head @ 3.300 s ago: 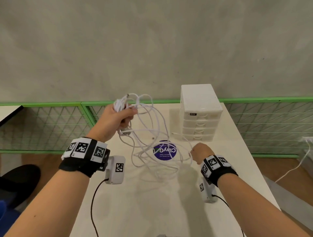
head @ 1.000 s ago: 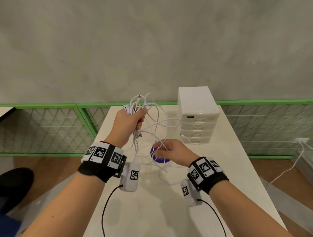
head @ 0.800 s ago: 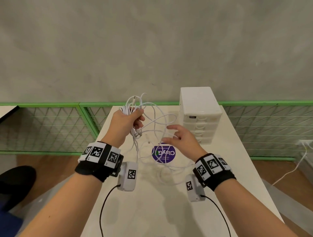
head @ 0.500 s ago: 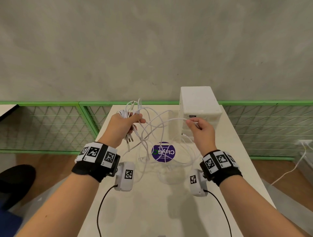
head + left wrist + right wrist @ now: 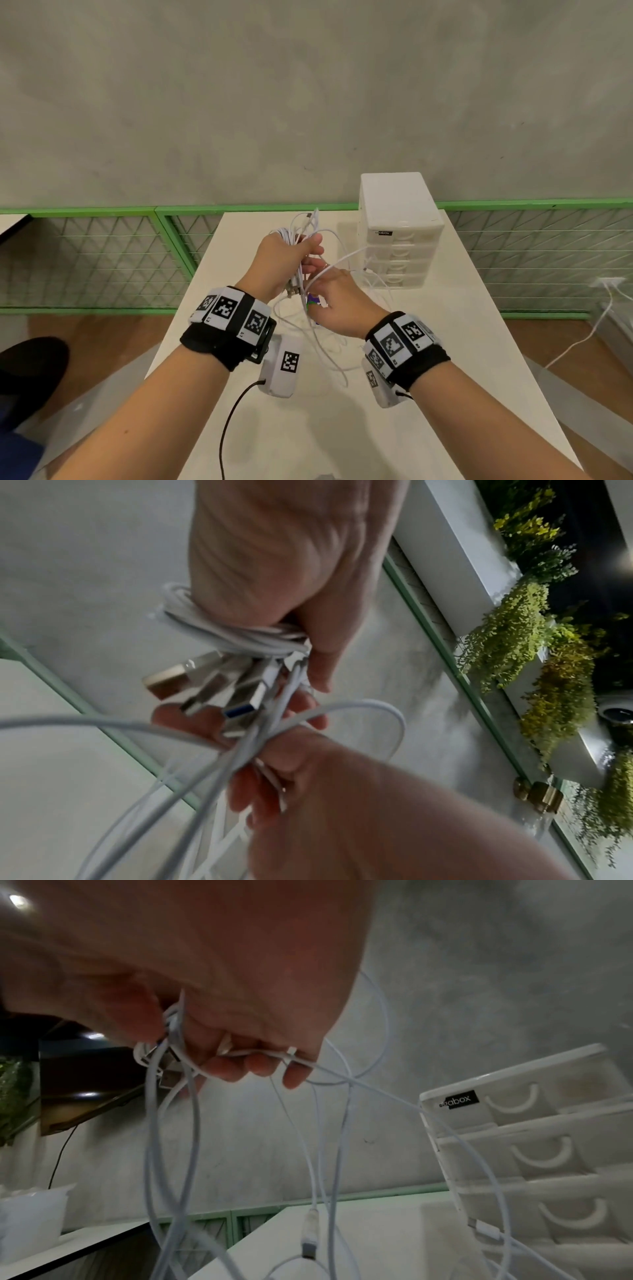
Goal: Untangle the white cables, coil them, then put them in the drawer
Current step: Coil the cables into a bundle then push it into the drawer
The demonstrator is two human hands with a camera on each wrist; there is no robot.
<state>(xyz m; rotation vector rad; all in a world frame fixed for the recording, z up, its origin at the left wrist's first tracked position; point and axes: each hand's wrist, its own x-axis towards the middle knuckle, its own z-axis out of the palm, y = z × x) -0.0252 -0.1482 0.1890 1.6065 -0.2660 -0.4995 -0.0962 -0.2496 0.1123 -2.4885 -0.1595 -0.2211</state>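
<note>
My left hand [image 5: 291,257] is raised above the table and grips a bunch of white cables [image 5: 301,233] with several metal USB plugs [image 5: 212,685] sticking out below the fist. My right hand [image 5: 335,298] is close under it and holds strands of the same white cables [image 5: 178,1031] between curled fingers. Loose loops hang from both hands down onto the table [image 5: 445,342]. A white drawer unit [image 5: 399,233] with several shut drawers stands at the table's far right.
A purple round sticker [image 5: 313,300] on the table is mostly hidden behind my right hand. A green mesh fence [image 5: 102,257] runs behind the table along a grey wall. Another white cable [image 5: 582,339] trails on the floor at the right.
My right hand has left the strand it held up near the drawer unit and moved left and down to the bunch under my left hand. The left hand stays raised.
</note>
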